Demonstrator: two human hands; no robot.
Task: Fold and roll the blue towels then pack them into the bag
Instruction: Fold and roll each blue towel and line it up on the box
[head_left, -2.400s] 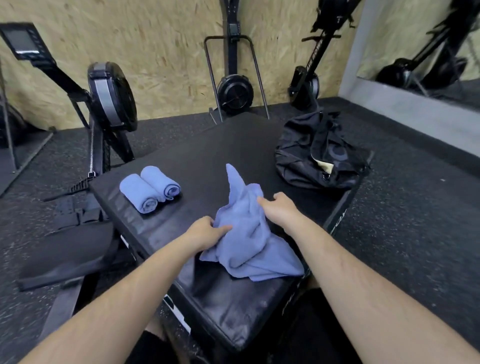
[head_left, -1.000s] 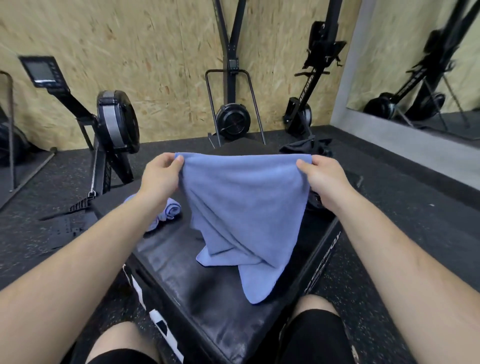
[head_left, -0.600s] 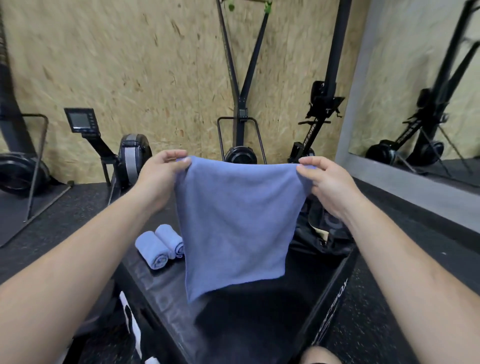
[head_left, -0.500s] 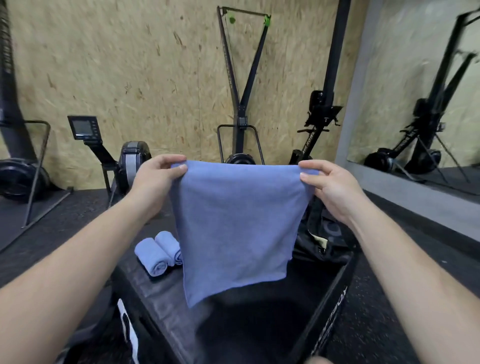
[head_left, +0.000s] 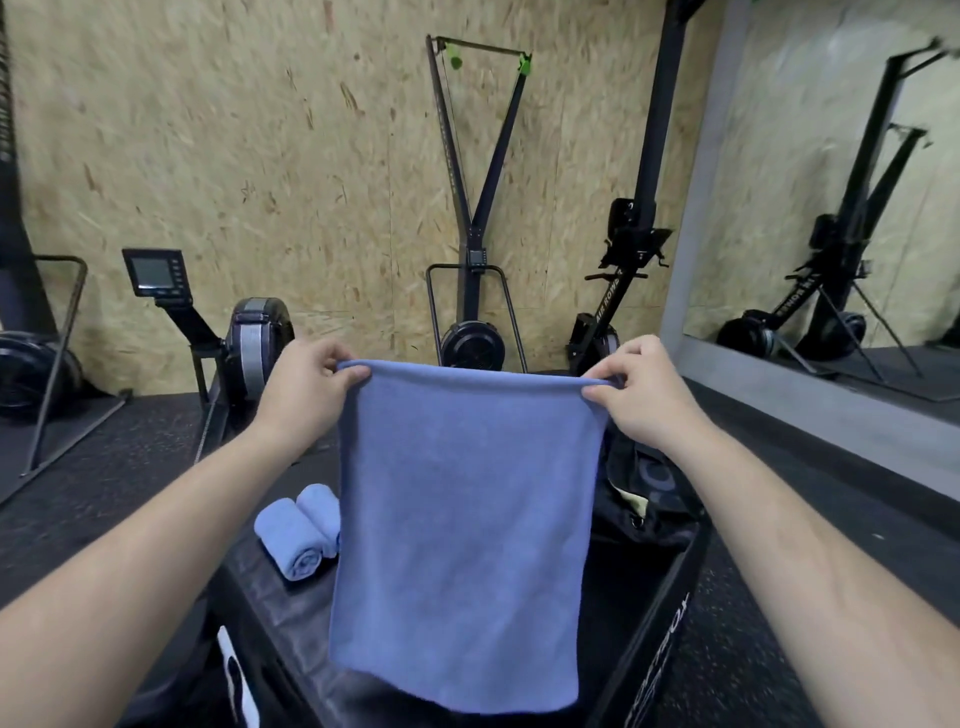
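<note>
A blue towel (head_left: 462, 525) hangs flat in the air in front of me, above the black padded box (head_left: 270, 618). My left hand (head_left: 306, 384) pinches its top left corner and my right hand (head_left: 644, 389) pinches its top right corner. Two rolled blue towels (head_left: 301, 530) lie side by side on the box, left of the hanging towel. The black bag (head_left: 644, 499) sits on the box's right side, largely hidden behind the towel.
Rowing machines stand around the box: one at the left (head_left: 244, 338), one upright against the chipboard wall (head_left: 470, 312), another at the right (head_left: 618, 291). A wall mirror (head_left: 841, 208) fills the right. Black rubber floor (head_left: 104, 467) surrounds the box.
I lifted the crumpled towel off the box by two corners. It now hangs straight and fully spread, and my view has tilted up toward the wall.
</note>
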